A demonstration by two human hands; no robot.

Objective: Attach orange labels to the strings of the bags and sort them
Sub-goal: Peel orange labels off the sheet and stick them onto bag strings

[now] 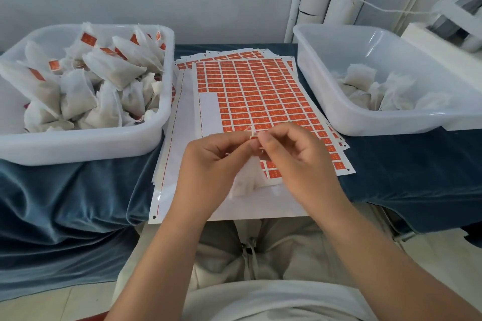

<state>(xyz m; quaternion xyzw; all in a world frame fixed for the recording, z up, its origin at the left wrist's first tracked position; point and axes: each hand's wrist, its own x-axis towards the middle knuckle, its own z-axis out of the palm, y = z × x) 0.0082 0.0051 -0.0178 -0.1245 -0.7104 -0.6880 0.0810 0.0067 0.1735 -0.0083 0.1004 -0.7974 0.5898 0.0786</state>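
Head view: labelling step in hand. Left hand [208,164] and right hand [294,156] both pinch the string [251,134] of a white bag [245,179] hanging over the near end of the label sheet [260,91]. Fingertips hide whether a label is on. Next move, by judgement: fold the label firmly, then drop the bag into the labelled-bag bin [86,149] left of the sheet.

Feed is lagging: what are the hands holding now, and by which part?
The left hand and right hand pinch the string of a white bag hanging below.
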